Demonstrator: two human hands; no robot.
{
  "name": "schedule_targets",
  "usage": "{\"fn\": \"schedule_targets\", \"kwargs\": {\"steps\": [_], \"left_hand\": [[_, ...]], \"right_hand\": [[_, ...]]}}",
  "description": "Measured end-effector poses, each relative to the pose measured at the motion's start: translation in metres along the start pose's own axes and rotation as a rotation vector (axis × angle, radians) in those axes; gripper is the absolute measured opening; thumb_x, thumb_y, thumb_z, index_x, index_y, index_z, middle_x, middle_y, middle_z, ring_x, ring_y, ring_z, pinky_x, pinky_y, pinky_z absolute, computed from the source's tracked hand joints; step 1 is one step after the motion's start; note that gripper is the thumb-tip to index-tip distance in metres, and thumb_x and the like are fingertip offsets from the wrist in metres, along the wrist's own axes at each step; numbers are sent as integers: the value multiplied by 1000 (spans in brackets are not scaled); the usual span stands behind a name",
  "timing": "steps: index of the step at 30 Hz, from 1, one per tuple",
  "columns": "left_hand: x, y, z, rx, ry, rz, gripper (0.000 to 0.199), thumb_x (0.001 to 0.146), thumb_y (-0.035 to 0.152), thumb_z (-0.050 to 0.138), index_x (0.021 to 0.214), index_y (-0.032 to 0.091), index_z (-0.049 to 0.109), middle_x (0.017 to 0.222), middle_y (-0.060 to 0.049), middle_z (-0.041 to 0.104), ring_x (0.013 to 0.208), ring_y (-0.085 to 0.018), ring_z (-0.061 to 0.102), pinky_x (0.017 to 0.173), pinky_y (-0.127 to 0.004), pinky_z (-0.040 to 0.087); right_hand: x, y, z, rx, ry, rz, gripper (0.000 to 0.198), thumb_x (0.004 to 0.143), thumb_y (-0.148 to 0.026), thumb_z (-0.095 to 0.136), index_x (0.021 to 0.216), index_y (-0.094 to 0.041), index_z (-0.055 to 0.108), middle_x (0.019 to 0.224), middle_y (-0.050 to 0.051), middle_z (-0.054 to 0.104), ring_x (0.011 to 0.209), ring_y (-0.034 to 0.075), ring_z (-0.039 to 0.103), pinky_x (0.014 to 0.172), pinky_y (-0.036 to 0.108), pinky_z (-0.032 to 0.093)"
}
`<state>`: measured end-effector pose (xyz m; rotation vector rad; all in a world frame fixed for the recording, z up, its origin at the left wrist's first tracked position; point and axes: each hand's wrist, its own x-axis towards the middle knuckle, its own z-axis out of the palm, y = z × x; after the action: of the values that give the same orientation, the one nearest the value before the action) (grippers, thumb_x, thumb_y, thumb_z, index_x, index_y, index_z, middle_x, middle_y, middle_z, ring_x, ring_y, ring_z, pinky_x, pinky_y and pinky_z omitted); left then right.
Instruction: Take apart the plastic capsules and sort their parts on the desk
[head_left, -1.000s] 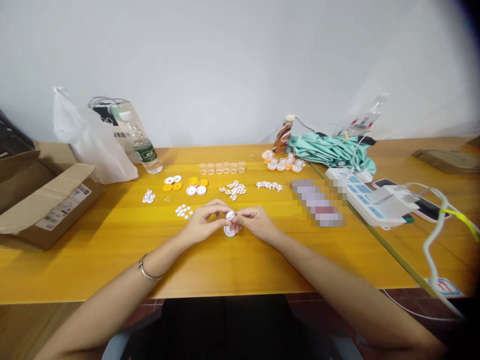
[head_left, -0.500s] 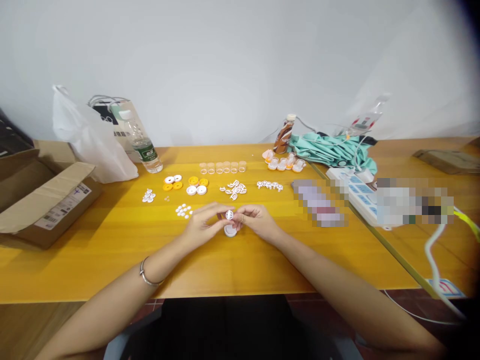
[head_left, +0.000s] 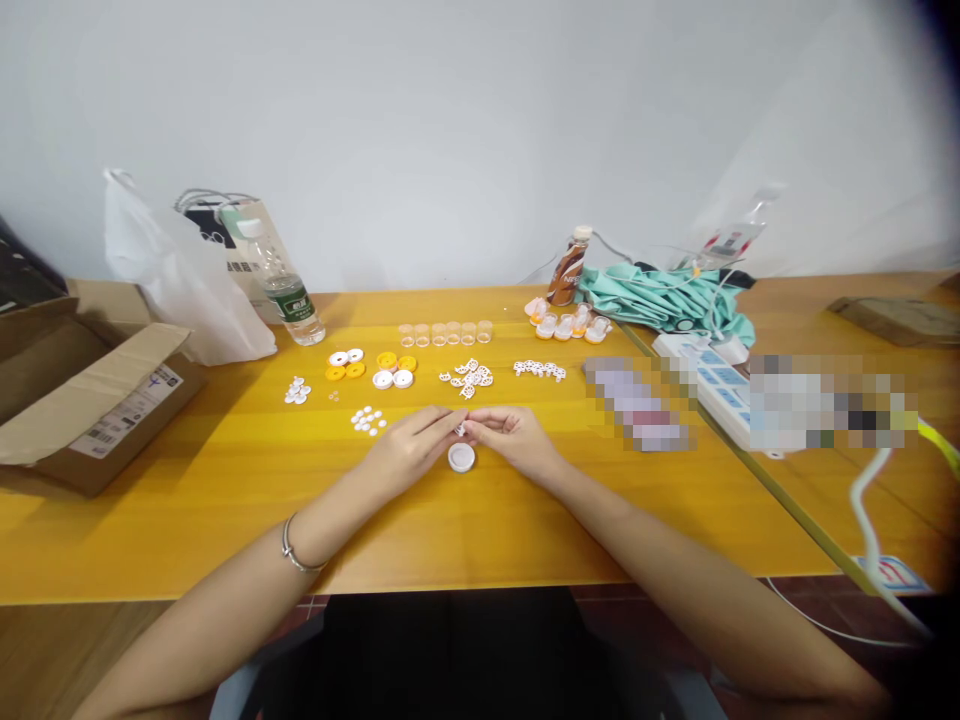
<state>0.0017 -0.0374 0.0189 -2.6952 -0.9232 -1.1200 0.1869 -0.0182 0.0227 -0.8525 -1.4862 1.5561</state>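
Observation:
A small white plastic part is pinched between the fingertips of my left hand and my right hand, mostly covered by them. Both hands are closed and meet at it, slightly above the table. Just below the fingertips a round white cap lies on the wood. Loose white discs are scattered left of my left hand. Beyond my fingers sits a pile of white openwork parts, and a row of small white parts lies to its right.
Yellow and white round caps, clear cups and assembled orange-and-white pieces stand farther back. At left are a cardboard box and a water bottle; at right, a blurred phone-like object and a power strip.
My fingers have closed further over the small white part, which was facing me as a round openwork piece. The cap beneath is now uncovered.

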Motion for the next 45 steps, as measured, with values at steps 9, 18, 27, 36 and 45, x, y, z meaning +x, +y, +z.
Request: {"fn": "schedule_targets", "kwargs": {"steps": [9, 18, 27, 36, 45], "left_hand": [[-2, 5, 4, 271, -28, 85, 20, 89, 15, 44, 106, 12, 54, 83, -7, 62, 69, -13, 60, 60, -23, 51], [-1, 10, 8, 342, -83, 114, 15, 89, 13, 42, 96, 11, 55, 74, -5, 58, 63, -13, 57, 56, -23, 49], [2, 5, 6, 80, -26, -38, 14, 89, 20, 47, 94, 14, 58, 77, -5, 61, 67, -12, 59, 61, -23, 50], [4, -5, 6, -420, 89, -293, 23, 82, 25, 58, 104, 17, 60, 90, -6, 64, 79, -13, 65, 74, -25, 55], [5, -1, 5, -185, 46, -147, 20, 84, 22, 55, 104, 17, 58, 85, -5, 65, 76, -12, 62, 70, -24, 53]], "right_hand": [[-1, 5, 2, -132, 22, -11, 23, 68, -31, 63, 83, -16, 70, 84, 4, 72, 76, 18, 68, 77, 32, 53], [-3, 5, 3, -279, 67, -3, 17, 68, -20, 57, 79, -17, 69, 79, 3, 72, 73, 19, 68, 71, 29, 54], [3, 6, -3, 44, -24, 140, 15, 68, -27, 63, 77, -16, 67, 70, 1, 70, 64, 13, 66, 67, 26, 53], [1, -2, -3, 91, 19, 29, 24, 68, -32, 69, 84, -18, 59, 68, -1, 68, 60, 10, 64, 63, 24, 51], [6, 7, 1, -14, 41, -39, 24, 70, -38, 66, 72, -18, 52, 60, -3, 62, 53, 9, 57, 56, 23, 46]]}}
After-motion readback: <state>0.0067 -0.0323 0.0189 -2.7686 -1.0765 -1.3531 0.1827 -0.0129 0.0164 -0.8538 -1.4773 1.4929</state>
